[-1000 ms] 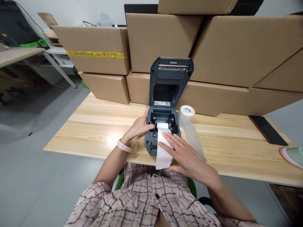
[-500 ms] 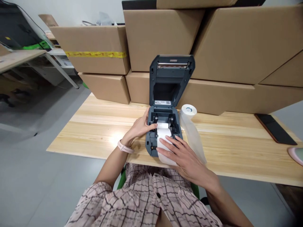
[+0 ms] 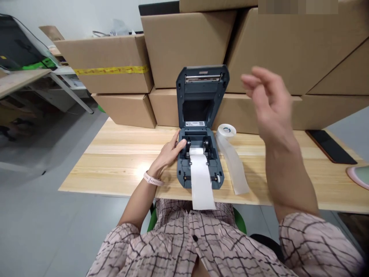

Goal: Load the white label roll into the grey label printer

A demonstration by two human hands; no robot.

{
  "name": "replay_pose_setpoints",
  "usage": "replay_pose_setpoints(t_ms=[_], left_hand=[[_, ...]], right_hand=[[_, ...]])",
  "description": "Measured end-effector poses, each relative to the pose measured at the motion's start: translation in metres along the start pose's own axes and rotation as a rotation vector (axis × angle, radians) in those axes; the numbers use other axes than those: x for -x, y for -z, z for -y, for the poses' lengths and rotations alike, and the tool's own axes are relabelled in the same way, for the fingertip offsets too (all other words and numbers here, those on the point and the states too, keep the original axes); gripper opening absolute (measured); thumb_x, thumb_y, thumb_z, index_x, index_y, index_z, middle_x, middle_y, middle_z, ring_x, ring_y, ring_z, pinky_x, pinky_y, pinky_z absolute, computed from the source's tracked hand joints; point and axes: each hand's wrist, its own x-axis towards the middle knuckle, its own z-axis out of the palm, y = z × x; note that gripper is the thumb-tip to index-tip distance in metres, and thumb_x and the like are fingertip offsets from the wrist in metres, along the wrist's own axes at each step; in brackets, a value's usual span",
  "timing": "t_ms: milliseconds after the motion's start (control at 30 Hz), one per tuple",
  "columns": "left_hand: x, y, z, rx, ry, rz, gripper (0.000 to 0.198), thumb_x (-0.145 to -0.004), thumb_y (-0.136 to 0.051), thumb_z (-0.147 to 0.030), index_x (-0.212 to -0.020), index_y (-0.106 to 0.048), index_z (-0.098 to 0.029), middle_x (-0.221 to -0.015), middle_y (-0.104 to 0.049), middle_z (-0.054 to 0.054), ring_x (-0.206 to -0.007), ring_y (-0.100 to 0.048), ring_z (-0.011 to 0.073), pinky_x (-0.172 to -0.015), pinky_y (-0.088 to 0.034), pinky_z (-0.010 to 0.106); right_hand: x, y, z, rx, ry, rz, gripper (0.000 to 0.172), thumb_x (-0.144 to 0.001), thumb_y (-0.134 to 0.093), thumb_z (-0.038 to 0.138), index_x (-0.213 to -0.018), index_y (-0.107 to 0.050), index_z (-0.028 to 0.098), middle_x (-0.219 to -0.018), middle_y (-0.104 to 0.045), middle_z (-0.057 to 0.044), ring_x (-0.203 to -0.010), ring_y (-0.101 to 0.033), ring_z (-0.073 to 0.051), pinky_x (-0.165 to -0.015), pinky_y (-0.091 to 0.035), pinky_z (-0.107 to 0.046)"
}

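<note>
A dark grey label printer stands open on the wooden table, its lid tipped up toward the boxes. A white paper strip runs out of it and hangs past the table's front edge. My left hand rests on the printer's left side, fingers lying against the casing. My right hand is raised in the air to the right of the lid, fingers loosely curled and slightly blurred, holding nothing. A second white roll with a trailing strip lies just right of the printer.
Stacked cardboard boxes fill the back of the table. A black phone lies at the right, and a pink-and-green object sits at the right edge. Another desk stands at the far left across grey floor.
My right hand has lifted off the paper strip and risen up to the right. The strip now lies uncovered and hangs over the table edge. My left hand stays on the printer.
</note>
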Motion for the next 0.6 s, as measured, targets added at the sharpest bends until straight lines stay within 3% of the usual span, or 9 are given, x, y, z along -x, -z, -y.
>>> replay_pose_setpoints(t_ms=[67,100,167,233,333,433,500,600], left_hand=[[-0.001,-0.002,0.003,0.056,0.05,0.01,0.083,-0.094,-0.042,-0.073,-0.158,-0.038,-0.021,-0.097,-0.074,0.008,-0.069,-0.065,0.0202,-0.067,-0.05,0.032],[-0.002,-0.003,0.004,0.085,0.069,0.012,0.084,-0.095,-0.038,-0.074,-0.159,-0.037,-0.02,-0.089,-0.073,0.007,-0.062,-0.061,0.0184,-0.06,-0.048,0.031],[-0.005,-0.004,0.007,0.13,0.091,-0.028,0.086,-0.095,-0.036,-0.075,-0.159,-0.037,-0.017,-0.071,-0.064,0.003,-0.054,-0.054,0.0162,-0.053,-0.044,0.029],[-0.009,-0.004,0.008,0.185,0.104,-0.104,0.085,-0.096,-0.039,-0.072,-0.159,-0.036,-0.015,-0.065,-0.058,-0.001,-0.055,-0.053,0.0152,-0.052,-0.043,0.027],[-0.013,0.001,0.007,0.325,0.085,-0.269,0.082,-0.096,-0.045,-0.067,-0.158,-0.035,-0.016,-0.086,-0.066,0.005,-0.073,-0.062,0.0171,-0.059,-0.049,0.026],[-0.002,0.006,-0.001,0.481,0.011,-0.352,0.079,-0.093,-0.049,-0.066,-0.157,-0.037,-0.021,-0.129,-0.065,0.014,-0.117,-0.063,0.0246,-0.091,-0.055,0.035],[0.017,0.003,-0.007,0.55,-0.019,-0.303,0.08,-0.091,-0.054,-0.066,-0.158,-0.035,-0.027,-0.15,-0.053,0.014,-0.141,-0.049,0.029,-0.112,-0.045,0.044],[0.054,-0.012,-0.015,0.534,-0.028,-0.171,0.091,-0.086,-0.067,-0.062,-0.161,-0.025,-0.033,-0.168,-0.03,0.01,-0.156,-0.026,0.0316,-0.125,-0.027,0.05]], right_hand=[[-0.038,-0.024,-0.027,0.003,-0.28,0.001,0.05,-0.108,-0.034,0.049,-0.15,-0.043,0.023,-0.152,-0.056,-0.011,-0.134,-0.058,-0.019,-0.114,-0.045,-0.043],[-0.052,-0.035,-0.038,-0.035,-0.386,0.065,0.055,-0.11,-0.019,0.05,-0.153,-0.038,0.022,-0.15,-0.056,-0.011,-0.134,-0.058,-0.019,-0.111,-0.046,-0.043],[-0.065,-0.051,-0.052,-0.101,-0.405,0.201,0.068,-0.107,-0.003,0.057,-0.15,-0.041,0.022,-0.145,-0.06,-0.009,-0.131,-0.06,-0.021,-0.108,-0.049,-0.044],[-0.057,-0.056,-0.052,-0.126,-0.299,0.24,0.076,-0.102,-0.003,0.068,-0.145,-0.048,0.025,-0.142,-0.062,-0.005,-0.133,-0.059,-0.023,-0.109,-0.049,-0.046],[-0.01,-0.046,-0.029,-0.137,-0.219,0.225,0.076,-0.1,-0.005,0.073,-0.139,-0.054,0.03,-0.138,-0.064,-0.002,-0.133,-0.059,-0.024,-0.112,-0.047,-0.05],[0.053,-0.03,0.0,-0.104,-0.201,0.339,0.068,-0.102,-0.012,0.068,-0.13,-0.063,0.033,-0.142,-0.063,-0.002,-0.138,-0.054,-0.026,-0.118,-0.04,-0.055],[0.091,-0.023,0.013,0.01,-0.16,0.448,0.055,-0.104,-0.024,0.063,-0.133,-0.062,0.036,-0.151,-0.056,-0.001,-0.147,-0.044,-0.027,-0.124,-0.03,-0.059],[0.129,-0.023,0.018,0.151,-0.12,0.557,0.042,-0.108,-0.034,0.046,-0.143,-0.055,0.036,-0.161,-0.045,-0.001,-0.155,-0.03,-0.025,-0.126,-0.023,-0.061]])
